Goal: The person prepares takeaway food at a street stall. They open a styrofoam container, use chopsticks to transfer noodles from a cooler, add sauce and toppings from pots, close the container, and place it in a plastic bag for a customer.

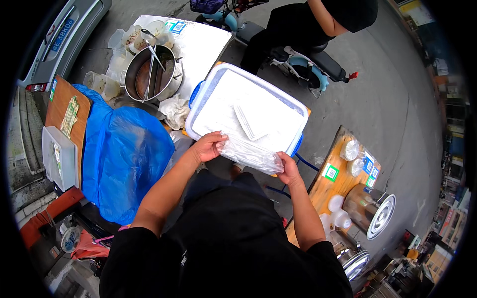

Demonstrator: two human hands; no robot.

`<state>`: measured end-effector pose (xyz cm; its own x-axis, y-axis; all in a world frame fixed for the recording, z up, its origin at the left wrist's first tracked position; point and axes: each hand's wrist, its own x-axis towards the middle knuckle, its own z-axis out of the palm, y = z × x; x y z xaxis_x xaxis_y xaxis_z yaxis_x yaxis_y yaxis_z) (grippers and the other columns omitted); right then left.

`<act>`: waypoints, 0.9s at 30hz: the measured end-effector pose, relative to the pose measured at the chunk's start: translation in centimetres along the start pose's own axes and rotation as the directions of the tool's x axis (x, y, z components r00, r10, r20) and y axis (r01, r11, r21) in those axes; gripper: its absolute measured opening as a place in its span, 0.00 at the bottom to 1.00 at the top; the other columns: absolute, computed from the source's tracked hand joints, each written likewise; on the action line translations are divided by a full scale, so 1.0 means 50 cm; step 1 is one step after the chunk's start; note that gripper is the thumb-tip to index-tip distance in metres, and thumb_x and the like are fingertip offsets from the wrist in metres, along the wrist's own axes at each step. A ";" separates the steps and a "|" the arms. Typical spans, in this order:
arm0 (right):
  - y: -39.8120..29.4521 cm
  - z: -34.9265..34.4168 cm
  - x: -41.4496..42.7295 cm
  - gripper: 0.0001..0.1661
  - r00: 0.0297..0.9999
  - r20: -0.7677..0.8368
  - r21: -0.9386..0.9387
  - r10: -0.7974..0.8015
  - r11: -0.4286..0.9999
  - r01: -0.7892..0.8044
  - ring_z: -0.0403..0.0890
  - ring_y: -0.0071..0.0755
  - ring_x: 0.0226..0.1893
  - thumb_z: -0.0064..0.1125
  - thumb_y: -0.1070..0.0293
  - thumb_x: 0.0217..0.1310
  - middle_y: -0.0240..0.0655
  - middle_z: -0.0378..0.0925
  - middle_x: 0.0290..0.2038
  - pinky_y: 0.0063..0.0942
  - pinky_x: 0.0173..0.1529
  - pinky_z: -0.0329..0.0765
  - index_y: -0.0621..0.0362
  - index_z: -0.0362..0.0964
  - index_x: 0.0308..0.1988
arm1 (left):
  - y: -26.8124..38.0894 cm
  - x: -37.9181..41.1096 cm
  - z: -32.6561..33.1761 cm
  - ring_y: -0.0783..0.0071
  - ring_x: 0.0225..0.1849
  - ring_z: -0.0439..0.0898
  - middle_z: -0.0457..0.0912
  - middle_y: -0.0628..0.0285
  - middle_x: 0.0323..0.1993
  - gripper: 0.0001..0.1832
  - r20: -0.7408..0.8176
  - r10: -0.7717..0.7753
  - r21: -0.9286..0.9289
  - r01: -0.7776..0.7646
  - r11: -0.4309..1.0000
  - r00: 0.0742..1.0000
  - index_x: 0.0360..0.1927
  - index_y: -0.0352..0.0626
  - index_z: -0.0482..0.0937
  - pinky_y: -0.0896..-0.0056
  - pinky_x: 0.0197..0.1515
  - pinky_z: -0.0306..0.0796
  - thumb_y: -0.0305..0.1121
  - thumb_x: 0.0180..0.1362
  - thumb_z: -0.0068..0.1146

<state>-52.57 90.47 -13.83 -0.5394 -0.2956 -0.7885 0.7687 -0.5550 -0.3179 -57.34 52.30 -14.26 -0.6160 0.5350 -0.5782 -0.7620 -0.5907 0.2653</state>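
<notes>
Between my two hands stretches a clear plastic sheet or bag. My left hand pinches its left end, and my right hand grips its right end. The plastic hangs over the near edge of a white plastic tub with blue handles. A white surface fills most of the tub, and a white rectangular tray or lid lies on it, its near end close to the plastic. To the left, a steel divided pot holds dark liquid, with metal utensils resting across it.
Left stand plastic tubs of food, a crumpled white cloth, a blue plastic bag and a wooden board. Right, a wooden table carries cups and steel canisters. A person sits on a scooter beyond the tub.
</notes>
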 end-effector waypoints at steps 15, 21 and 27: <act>-0.128 0.179 0.224 0.34 0.918 0.105 -0.761 -0.382 0.564 0.322 0.82 0.31 0.50 0.73 0.56 0.65 0.38 0.80 0.53 0.33 0.47 0.81 0.61 0.71 0.63 | 0.016 0.102 0.059 0.79 0.47 0.84 0.87 0.67 0.48 0.14 -0.226 0.109 0.510 0.022 0.860 0.968 0.54 0.43 0.82 0.74 0.52 0.76 0.35 0.69 0.62; -0.219 0.142 0.165 0.29 0.961 0.072 -0.633 -0.267 0.732 0.251 0.83 0.28 0.51 0.68 0.64 0.69 0.31 0.79 0.56 0.31 0.49 0.83 0.56 0.68 0.64 | 0.093 0.121 0.009 0.77 0.48 0.83 0.85 0.68 0.48 0.16 -0.291 0.199 0.509 -0.025 0.861 0.936 0.56 0.43 0.80 0.70 0.50 0.78 0.37 0.69 0.63; -0.263 0.135 0.168 0.30 0.958 0.109 -0.677 -0.266 0.686 0.268 0.82 0.24 0.50 0.68 0.61 0.69 0.27 0.81 0.55 0.30 0.48 0.81 0.54 0.66 0.64 | 0.132 0.170 0.065 0.73 0.50 0.82 0.84 0.64 0.51 0.21 -0.379 0.227 0.474 -0.023 0.880 0.897 0.61 0.40 0.77 0.67 0.50 0.77 0.39 0.69 0.64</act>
<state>-69.52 90.02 -12.70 -0.7586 -0.2199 -0.6133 0.6156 0.0663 -0.7853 -68.26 54.94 -14.92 -0.6503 0.1170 -0.7506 -0.7513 -0.2459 0.6125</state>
